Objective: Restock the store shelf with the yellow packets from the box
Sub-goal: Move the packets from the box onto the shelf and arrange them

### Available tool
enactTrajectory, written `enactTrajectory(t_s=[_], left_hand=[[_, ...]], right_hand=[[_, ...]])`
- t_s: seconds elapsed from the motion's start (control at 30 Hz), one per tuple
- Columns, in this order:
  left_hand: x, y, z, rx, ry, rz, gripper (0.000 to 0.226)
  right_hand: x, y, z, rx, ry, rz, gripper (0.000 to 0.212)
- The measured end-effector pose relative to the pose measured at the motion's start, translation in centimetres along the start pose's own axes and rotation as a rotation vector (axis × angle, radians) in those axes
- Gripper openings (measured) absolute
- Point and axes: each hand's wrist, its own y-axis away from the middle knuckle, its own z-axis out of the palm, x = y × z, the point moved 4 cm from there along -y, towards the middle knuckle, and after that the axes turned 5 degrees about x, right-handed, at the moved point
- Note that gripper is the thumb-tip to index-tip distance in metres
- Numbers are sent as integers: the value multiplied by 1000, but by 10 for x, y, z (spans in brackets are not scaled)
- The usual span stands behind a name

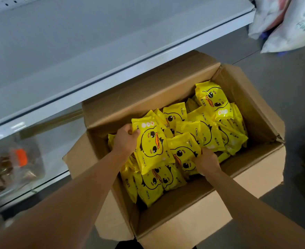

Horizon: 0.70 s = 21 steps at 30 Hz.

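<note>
Yellow plastic packets printed with a cartoon duck face [189, 139] are lying heaped inside the open brown cardboard box [252, 178], and both hands are reaching in among them. The left hand [125, 139] is curling its fingers over the top edge of one tilted yellow duck packet [151, 146] near the box's left wall, lifting it clear of the heap. The right hand [206, 161] is gripping a second yellow duck packet [184, 151] just beside the first, toward the box's near wall.

Around them the box is looking close to full, with packets piled up to its far right corner. Beyond its far wall the pale grey metal store shelf [62, 51] is showing no yellow packets on the part in view. Restocking therefore seems barely begun: the pair in hand is not yet on the shelf, and nearly the whole load is waiting.
</note>
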Motion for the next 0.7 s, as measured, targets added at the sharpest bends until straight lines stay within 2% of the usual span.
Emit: enactTrajectory(t_s=[0.07, 0.17, 0.23, 0.3, 0.47, 0.7], left_hand=[[6, 4, -8, 39, 1, 45, 14], [20, 12, -26, 92, 3, 121, 19], [33, 22, -40, 113, -6, 165, 19], [47, 32, -56, 133, -21, 203, 18], [92, 70, -106, 192, -57, 357, 23], [140, 135, -198, 389, -84, 474, 17]], right_hand=[[-5, 8, -8, 64, -78, -56, 20], [-22, 26, -29, 186, -177, -170, 8], [-35, 40, -48, 262, -223, -246, 18], [-46, 53, -68, 319, -250, -307, 19], [-80, 87, -123, 392, -237, -473, 15], [-149, 156, -191, 437, -155, -769, 23]])
